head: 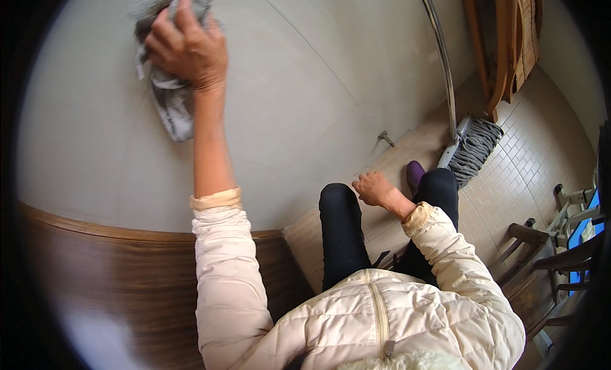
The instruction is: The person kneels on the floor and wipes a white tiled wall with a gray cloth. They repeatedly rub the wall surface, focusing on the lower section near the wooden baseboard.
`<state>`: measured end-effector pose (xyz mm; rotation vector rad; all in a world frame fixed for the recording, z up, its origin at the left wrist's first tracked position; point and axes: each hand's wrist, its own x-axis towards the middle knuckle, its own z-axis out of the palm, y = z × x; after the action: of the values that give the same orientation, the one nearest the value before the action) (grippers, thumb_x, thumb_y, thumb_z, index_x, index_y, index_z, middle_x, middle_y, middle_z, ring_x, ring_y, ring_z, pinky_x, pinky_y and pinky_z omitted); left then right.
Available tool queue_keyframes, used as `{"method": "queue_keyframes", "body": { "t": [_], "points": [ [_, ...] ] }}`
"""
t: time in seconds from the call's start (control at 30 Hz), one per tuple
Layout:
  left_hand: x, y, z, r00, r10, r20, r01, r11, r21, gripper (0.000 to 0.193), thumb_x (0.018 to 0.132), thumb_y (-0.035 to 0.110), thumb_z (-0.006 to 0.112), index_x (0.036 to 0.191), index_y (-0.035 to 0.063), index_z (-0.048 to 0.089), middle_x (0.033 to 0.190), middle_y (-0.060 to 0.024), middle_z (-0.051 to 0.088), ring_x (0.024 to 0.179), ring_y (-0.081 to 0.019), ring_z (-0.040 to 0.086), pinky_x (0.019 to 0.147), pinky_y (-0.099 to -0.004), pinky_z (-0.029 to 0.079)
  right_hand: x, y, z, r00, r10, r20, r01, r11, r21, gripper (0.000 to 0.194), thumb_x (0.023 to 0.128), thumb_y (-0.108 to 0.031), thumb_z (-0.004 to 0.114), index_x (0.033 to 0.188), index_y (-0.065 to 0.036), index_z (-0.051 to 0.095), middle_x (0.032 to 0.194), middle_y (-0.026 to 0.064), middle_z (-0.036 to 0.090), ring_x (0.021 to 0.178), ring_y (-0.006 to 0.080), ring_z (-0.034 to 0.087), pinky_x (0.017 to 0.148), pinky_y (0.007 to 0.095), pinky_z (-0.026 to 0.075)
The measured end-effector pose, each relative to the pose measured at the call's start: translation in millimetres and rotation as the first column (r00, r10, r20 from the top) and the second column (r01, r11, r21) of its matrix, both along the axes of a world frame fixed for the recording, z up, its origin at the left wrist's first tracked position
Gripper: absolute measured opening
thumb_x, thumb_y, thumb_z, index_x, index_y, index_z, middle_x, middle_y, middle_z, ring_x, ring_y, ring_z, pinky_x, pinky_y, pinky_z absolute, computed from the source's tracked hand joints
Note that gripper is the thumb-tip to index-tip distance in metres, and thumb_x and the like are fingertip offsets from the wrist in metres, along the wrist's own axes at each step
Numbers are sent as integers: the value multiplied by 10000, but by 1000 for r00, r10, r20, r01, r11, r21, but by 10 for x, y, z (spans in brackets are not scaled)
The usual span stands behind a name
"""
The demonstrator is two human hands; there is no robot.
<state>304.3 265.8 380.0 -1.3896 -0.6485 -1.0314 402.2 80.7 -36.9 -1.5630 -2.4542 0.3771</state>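
Observation:
With spread, bent fingers, my left hand (191,48) presses a crumpled grey cloth (173,114) against the pale wall (286,83), at the upper left. The cloth's lower end hangs below my palm, and its upper part is blurred. My right hand (377,187) is held loosely curled above my knees, beside the foot of the wall. Nothing shows in it, though the inside of its fingers is hidden.
Brown wood panelling (157,270) meets the wall at lower left. A grey string mop (477,145) lies on the tiled floor (510,165) near my purple shoe (415,173). Wooden furniture (501,50) leans at upper right; a wooden chair (530,265) stands at right. A small metal fitting (385,138) sticks out low on the wall.

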Motion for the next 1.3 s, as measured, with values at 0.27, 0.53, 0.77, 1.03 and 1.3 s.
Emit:
{"method": "queue_keyframes", "body": {
  "t": [0.27, 0.53, 0.77, 1.03, 1.3],
  "points": [
    [456, 106, -1805, 926, -19, -378, -120, 933, -339, 376, 811, 219, 599, 1177, 286, 650, 1009, -6, 559, 892, -263, 547, 574, -406, 468, 4, -78, 193, 998, 22, 50, -21, 1000, -21, 194, 859, -155, 582, 1018, -95, 676, 974, 97, 678, 915, 269, 672, 752, 397, 507],
    [-59, -14, -3912, 740, -385, -551, -236, 618, -750, 278, 808, 104, 576, 1080, 127, 630, 967, -12, 539, 817, -164, 616, 738, -345, 523, 100, -52, 109, 999, 3, 46, 3, 989, -146, 272, 845, -218, 639, 1082, -85, 644, 1018, 123, 664, 951, 285, 666, 789, 406, 513],
    [-1189, -116, -4507, 285, -664, -691, -567, 465, -680, 368, 791, 181, 626, 1143, 77, 648, 1278, -131, 517, 1140, -287, 510, 1049, -499, 359, 416, -68, -104, 999, -38, -6, 37, 985, -168, 229, 835, -211, 659, 1018, -74, 667, 969, 139, 690, 911, 316, 685, 741, 423, 548],
    [-899, -404, -3305, 929, -363, -74, -144, -171, -975, 350, 782, 244, 755, 1091, 95, 685, 1130, -144, 572, 1039, -329, 566, 914, -416, 471, 966, -146, -32, 963, -195, -187, 154, 964, -215, 340, 863, -241, 678, 1127, -34, 625, 1037, 179, 651, 973, 356, 652, 836, 430, 533],
    [263, -961, -2316, 353, 5, 935, 824, -475, -309, 387, 911, 255, 679, 1182, 6, 559, 1112, -79, 533, 1054, -192, 529, 966, -327, 415, 885, -446, 1179, 348, -78, -934, 168, 986, -19, 671, 956, -294, 622, 1520, -152, 288, 1398, 104, 362, 1258, 238, 451, 929, 388, 502]
  ]
}}
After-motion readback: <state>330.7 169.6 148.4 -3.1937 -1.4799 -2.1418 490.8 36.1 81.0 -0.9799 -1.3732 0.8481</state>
